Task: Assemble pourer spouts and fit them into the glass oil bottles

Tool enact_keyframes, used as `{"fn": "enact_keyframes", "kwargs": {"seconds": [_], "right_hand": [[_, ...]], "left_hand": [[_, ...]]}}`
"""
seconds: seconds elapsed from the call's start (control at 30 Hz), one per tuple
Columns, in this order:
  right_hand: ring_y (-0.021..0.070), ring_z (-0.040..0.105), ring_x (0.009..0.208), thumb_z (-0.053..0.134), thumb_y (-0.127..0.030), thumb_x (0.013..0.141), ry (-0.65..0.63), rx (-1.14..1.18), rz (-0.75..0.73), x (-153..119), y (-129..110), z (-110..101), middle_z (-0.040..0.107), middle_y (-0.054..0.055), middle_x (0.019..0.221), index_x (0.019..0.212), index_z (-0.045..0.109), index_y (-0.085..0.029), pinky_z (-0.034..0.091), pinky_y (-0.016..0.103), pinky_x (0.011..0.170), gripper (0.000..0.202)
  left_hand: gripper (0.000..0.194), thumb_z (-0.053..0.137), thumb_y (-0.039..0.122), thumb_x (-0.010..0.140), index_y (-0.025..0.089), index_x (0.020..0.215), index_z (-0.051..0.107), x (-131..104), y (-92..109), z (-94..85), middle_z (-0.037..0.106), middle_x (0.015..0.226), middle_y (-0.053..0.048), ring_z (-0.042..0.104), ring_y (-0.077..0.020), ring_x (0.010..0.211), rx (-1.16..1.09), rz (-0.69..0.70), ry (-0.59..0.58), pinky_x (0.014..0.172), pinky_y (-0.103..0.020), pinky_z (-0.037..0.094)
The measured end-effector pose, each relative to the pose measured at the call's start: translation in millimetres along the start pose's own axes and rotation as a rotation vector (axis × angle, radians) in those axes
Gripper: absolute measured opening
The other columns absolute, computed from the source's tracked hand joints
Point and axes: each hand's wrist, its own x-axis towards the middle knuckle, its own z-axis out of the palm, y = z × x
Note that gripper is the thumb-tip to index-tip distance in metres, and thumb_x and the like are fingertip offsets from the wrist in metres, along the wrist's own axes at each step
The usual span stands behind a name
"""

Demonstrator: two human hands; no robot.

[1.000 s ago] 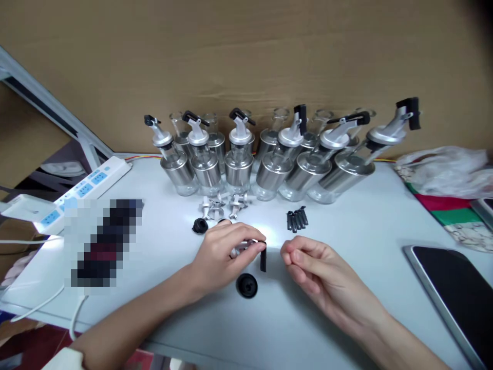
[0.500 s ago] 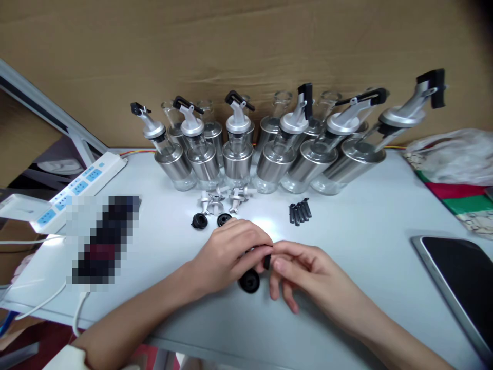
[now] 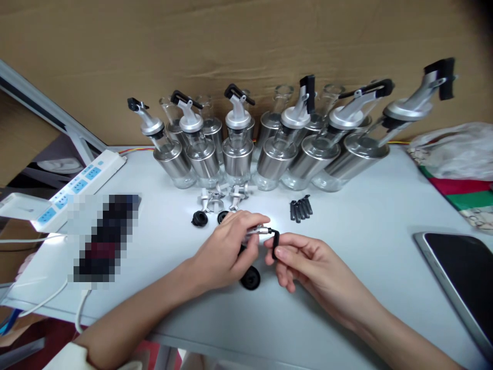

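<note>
Head view: upright brown cardboard (image 3: 246,41) backs a pale grey desk (image 3: 346,241). Along its rear stand steel-banded glass bottles (image 3: 238,160), the six in front fitted with silver pourers bearing black levers, those behind showing bare glass necks. At centre, the left hand (image 3: 227,249) has its fingers closed around a silver pourer spout (image 3: 262,230), held above the desk with its tip towards the right hand (image 3: 308,259). Thumb and fingers of the right hand pinch a black bent lever (image 3: 276,241), whose upper end meets the spout's tip. Just below the left hand lies a round black stopper (image 3: 251,278); another black stopper (image 3: 199,219) rests beyond it, to the left, near a cluster of loose silver spouts (image 3: 215,204). Spare black levers (image 3: 301,209) lie side by side beyond the right hand. A white power strip (image 3: 80,185) occupies the left side; a dark-screened phone (image 3: 458,280), the right.
</note>
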Motion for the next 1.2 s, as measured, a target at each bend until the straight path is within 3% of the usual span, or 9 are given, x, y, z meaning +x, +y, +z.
{"fn": "enact_keyframes", "kwargs": {"seconds": [0.17, 0.33, 0.53, 0.77, 0.87, 1.0, 1.2], "right_hand": [[0.0064, 0.055, 0.046, 0.078, -0.036, 0.071, 0.013, -0.036, -0.056, 0, -1, 0, 0.065, 0.000, 0.064, 0.079, 0.068, -0.013, 0.046, 0.018, 0.045, 0.025], [0.0075, 0.056, 0.044, 0.077, -0.035, 0.071, -0.031, -0.037, -0.029, -1, 0, 0, 0.066, 0.002, 0.064, 0.075, 0.066, -0.014, 0.044, 0.019, 0.042, 0.024], [0.0059, 0.056, 0.041, 0.072, -0.037, 0.077, -0.154, 0.054, 0.059, -3, 1, 2, 0.061, -0.001, 0.054, 0.069, 0.066, -0.012, 0.042, 0.014, 0.039, 0.027], [0.0062, 0.053, 0.035, 0.069, -0.044, 0.079, -0.322, 0.190, 0.196, -5, 7, 2, 0.058, -0.003, 0.050, 0.075, 0.061, -0.013, 0.037, 0.012, 0.033, 0.032], [0.0057, 0.051, 0.035, 0.069, -0.045, 0.079, -0.343, 0.224, 0.171, -7, 8, 3, 0.057, -0.003, 0.049, 0.075, 0.060, -0.013, 0.034, 0.013, 0.033, 0.033], [0.0054, 0.051, 0.040, 0.067, -0.042, 0.081, -0.353, 0.265, 0.127, -8, 7, 3, 0.058, -0.002, 0.053, 0.077, 0.060, -0.014, 0.036, 0.014, 0.040, 0.030], [0.0043, 0.049, 0.044, 0.063, -0.038, 0.086, -0.346, 0.260, 0.084, -8, 8, 3, 0.056, -0.002, 0.054, 0.077, 0.061, -0.013, 0.035, 0.016, 0.048, 0.027]], "left_hand": [[0.018, 0.055, 0.012, 0.086, 0.019, 0.102, 0.052, 0, -3, 1.9, 0.066, 0.086, -0.003, 0.062, -0.0128, 0.076, -0.041, -0.016, 0.052, 0.069, -0.024, 0.049], [0.007, 0.057, 0.010, 0.086, 0.017, 0.086, 0.057, 1, -7, -0.2, 0.069, 0.081, -0.003, 0.064, -0.0157, 0.080, 0.032, 0.139, 0.062, 0.072, -0.029, 0.048], [0.010, 0.054, 0.008, 0.088, 0.017, 0.086, 0.058, 1, -6, -0.6, 0.069, 0.083, -0.002, 0.060, -0.0153, 0.082, 0.167, 0.259, 0.039, 0.070, -0.030, 0.043], [0.010, 0.053, 0.010, 0.089, 0.017, 0.082, 0.056, 0, -1, 3.2, 0.055, 0.070, 0.000, 0.053, -0.0127, 0.073, 0.125, 0.300, 0.049, 0.064, -0.024, 0.045], [0.010, 0.056, 0.011, 0.088, 0.016, 0.080, 0.055, -1, 0, 3.3, 0.056, 0.071, 0.001, 0.056, -0.0121, 0.074, 0.095, 0.265, 0.090, 0.066, -0.025, 0.046], [0.007, 0.058, 0.007, 0.086, 0.013, 0.084, 0.058, 0, 1, -0.4, 0.058, 0.073, -0.001, 0.057, -0.0139, 0.075, 0.153, 0.370, 0.114, 0.063, -0.027, 0.044], [0.003, 0.054, 0.015, 0.091, 0.015, 0.088, 0.054, 1, 7, -3.6, 0.060, 0.074, 0.001, 0.058, -0.0104, 0.072, 0.073, 0.222, 0.093, 0.065, -0.024, 0.047]]}}
